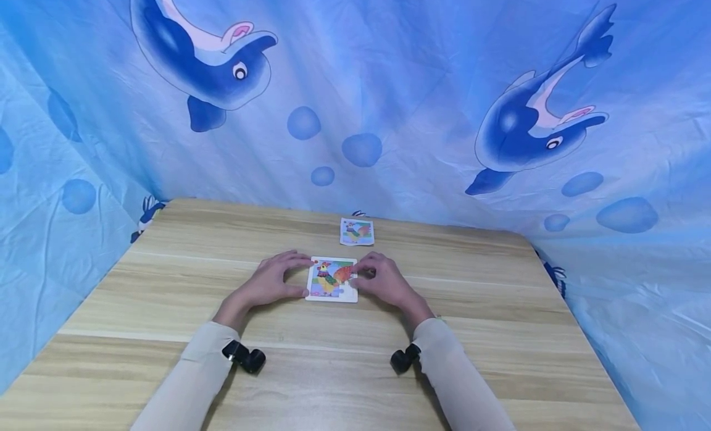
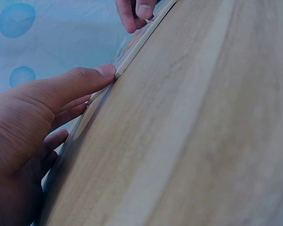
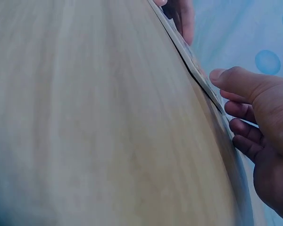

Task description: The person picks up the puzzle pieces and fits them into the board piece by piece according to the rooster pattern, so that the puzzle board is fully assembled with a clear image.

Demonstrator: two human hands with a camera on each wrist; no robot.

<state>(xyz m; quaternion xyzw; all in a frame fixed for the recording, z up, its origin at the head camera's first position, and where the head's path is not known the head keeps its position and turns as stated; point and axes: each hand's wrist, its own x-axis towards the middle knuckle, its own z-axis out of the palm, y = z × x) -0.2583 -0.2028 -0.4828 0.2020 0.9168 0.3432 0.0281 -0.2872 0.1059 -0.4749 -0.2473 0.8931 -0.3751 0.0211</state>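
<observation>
A small square puzzle (image 1: 324, 276) with a rooster picture in a white frame lies flat on the wooden table. My left hand (image 1: 273, 278) holds the frame by its left side, thumb at the near corner and index finger at the far corner. At the right side, my right hand (image 1: 384, 281) has its thumb and index finger bent around a puzzle piece at the tail, which the fingertips partly hide. The lower right part of the frame shows bare white. In the right wrist view, the right thumb (image 3: 233, 81) reaches over the frame's edge and the other fingers curl below.
Behind the puzzle lies a picture card (image 1: 357, 232) with the same rooster. The wooden table (image 1: 333, 369) ends at a blue curtain (image 1: 411, 97) printed with dolphins and bubbles, which also hangs along both sides. A black camera sits on each wrist.
</observation>
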